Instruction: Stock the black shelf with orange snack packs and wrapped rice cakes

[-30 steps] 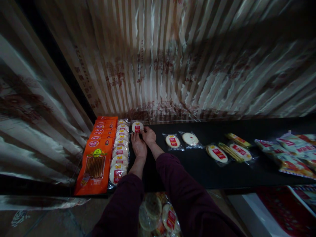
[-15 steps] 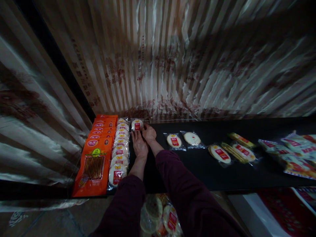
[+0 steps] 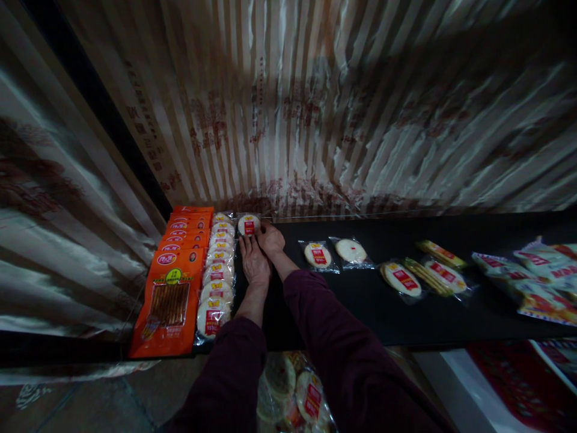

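A clear packet of round white rice crackers (image 3: 249, 225) with a red label lies at the back of the black shelf (image 3: 283, 328). My left hand (image 3: 256, 263) reaches its near edge, palm down with the fingers stretched out. At the packet's right side, my right hand (image 3: 271, 240) has its fingers curled onto the wrapper; part of the fingertips is hidden. Just left of the hands runs a column of overlapping rice cracker packets (image 3: 214, 316). Beyond it, orange snack packets (image 3: 174, 300) overlap in another column.
To the right lie two single cracker packets (image 3: 318, 256), then more crackers (image 3: 403, 280) with yellow stick packets (image 3: 427, 275). Several larger bags (image 3: 547, 270) sit at the far right. A pleated curtain (image 3: 288, 108) hangs behind. Below the shelf's front edge is a clear bag of crackers (image 3: 293, 391).
The view has shifted slightly. Both hands stay at the same rice cracker packet with almost no movement, the right hand's fingers a little more bunched at its side.
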Available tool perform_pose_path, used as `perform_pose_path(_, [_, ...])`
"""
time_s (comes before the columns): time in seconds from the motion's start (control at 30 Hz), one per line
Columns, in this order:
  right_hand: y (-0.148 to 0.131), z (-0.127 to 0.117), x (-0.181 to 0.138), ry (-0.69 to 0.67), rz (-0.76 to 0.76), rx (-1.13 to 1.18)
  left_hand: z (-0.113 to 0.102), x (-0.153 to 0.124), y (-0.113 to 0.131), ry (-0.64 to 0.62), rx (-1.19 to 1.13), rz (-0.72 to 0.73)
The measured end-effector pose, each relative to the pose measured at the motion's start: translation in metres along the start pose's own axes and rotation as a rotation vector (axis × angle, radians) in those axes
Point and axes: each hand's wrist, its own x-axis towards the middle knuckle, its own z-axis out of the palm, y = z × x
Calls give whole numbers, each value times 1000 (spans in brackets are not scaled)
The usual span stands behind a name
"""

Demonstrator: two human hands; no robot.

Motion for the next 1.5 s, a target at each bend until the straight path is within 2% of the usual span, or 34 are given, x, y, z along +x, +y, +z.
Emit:
perform_pose_path(0.47, [7,4,-1,33,2,143,1,0,-2,43,8,-8])
perform_pose_path(0.7, [18,10,-4,87,-23,253,6,0,-6,125,-92,-5])
perform_pose_path(0.9, [27,10,-24,139,3,305,4,-3,-5,223,-131,9])
perform_pose_path(1.0, [30,6,-37,130,20,308,1,-10,-4,195,-99,28])
perform_pose_path(1.13, [34,0,-55,62,-13,293,-3,-27,-4,89,-17,83])
perform_pose_path(1.5, [52,-18,-126,10,-117,255,-25,-94,-1,-96,94,188])
